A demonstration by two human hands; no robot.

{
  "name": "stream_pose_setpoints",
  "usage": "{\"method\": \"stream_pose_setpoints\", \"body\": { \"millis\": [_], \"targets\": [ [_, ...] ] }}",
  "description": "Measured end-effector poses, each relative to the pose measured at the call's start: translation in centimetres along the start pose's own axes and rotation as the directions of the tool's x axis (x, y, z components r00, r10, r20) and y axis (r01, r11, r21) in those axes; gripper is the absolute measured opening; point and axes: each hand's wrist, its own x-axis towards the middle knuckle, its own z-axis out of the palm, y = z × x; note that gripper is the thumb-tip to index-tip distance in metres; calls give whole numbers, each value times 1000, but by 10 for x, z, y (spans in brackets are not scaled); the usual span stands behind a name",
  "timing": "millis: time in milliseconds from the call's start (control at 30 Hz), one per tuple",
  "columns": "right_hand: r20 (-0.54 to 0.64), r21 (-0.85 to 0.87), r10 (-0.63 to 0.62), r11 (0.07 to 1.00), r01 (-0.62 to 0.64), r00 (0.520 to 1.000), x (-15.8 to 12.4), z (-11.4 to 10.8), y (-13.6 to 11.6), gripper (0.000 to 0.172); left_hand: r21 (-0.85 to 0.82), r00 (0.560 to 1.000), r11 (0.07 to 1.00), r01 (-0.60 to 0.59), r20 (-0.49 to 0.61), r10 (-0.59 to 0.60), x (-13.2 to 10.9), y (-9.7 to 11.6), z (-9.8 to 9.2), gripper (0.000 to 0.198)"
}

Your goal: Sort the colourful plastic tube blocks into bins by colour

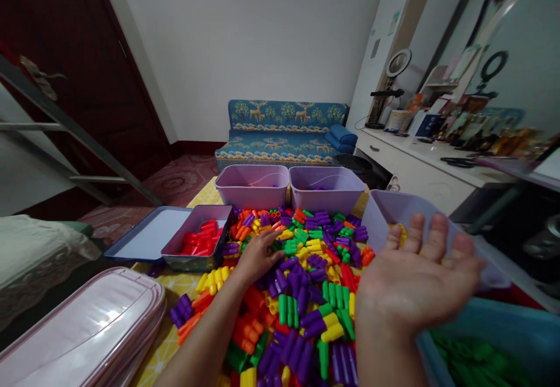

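Blocks (295, 288) are heaped across the table (164, 346). The left hand (258, 255) is placed on them, thumb parted; the right hand (411, 282) is held palm-up, spread, near the right-edge bin (385, 203).

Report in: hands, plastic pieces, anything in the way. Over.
Left hand low over mixed-colour plastic pieces, contact unclear. Right hand open, palm toward camera, before rightmost lilac bin. Pieces heaped across table. No obstruction seen.
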Motion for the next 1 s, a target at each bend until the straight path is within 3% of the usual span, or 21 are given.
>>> {"method": "stream_pose_setpoints", "body": {
  "millis": [67, 133, 200, 267, 333, 400, 467, 567, 633, 733, 800, 900, 1000],
  "targets": [
    [78, -56, 29, 998, -24, 997, -8, 9, 21, 43, 58, 999, 998, 40, 32, -42, -1, 1, -1, 59],
    [245, -195, 97, 980, -49, 965, -14, 13, 46, 38, 93, 994, 991, 97, 38, -101, -3, 1, -1, 63],
    [469, -447, 242, 895, -8, 850, -17, 11, 71, 37, 103, 989, 985, 140, 43, -145, -3, 0, -1, 64],
    [596, -703, 415, 683, 198, 687, -17, 5, 90, 34, 115, 983, 978, 172, 43, -178, -2, 1, -3, 61],
    [599, -800, 567, 413, 435, 565, -19, -2, 100, 32, 147, 979, 970, 194, 30, -200, -1, 3, -4, 59],
    [565, -782, 658, 236, 577, 497, -22, -6, 103, 33, 163, 978, 966, 199, 22, -205, 0, 4, -5, 60],
    [560, -750, 695, 194, 633, 451, -28, -5, 104, 39, 112, 980, 976, 187, 48, -193, 1, 4, -5, 64],
    [600, -738, 686, 275, 616, 412, -39, -2, 109, 47, -51, 985, 987, 151, 96, -146, 3, -1, -2, 71],
    [647, -743, 644, 412, 527, 409, -44, 0, 114, 49, -181, 992, 977, 109, 81, -95, 4, -5, 1, 71],
    [739, -658, 546, 710, 249, 395, -51, 4, 120, 53, -436, 998, 899, 47, 66, -20, 6, -7, 4, 68],
    [779, -560, 497, 825, 69, 383, -54, 7, 120, 53, -582, 998, 811, 54, 62, -21, 7, -6, 6, 64],
    [774, -506, 477, 861, -46, 417, -56, 13, 116, 45, -702, 994, 705, 99, 39, -100, 6, -3, 4, 62],
    [721, -519, 479, 852, -68, 500, -53, 15, 111, 33, -752, 988, 649, 116, 17, -156, 5, 1, -1, 61]
  ]
}}
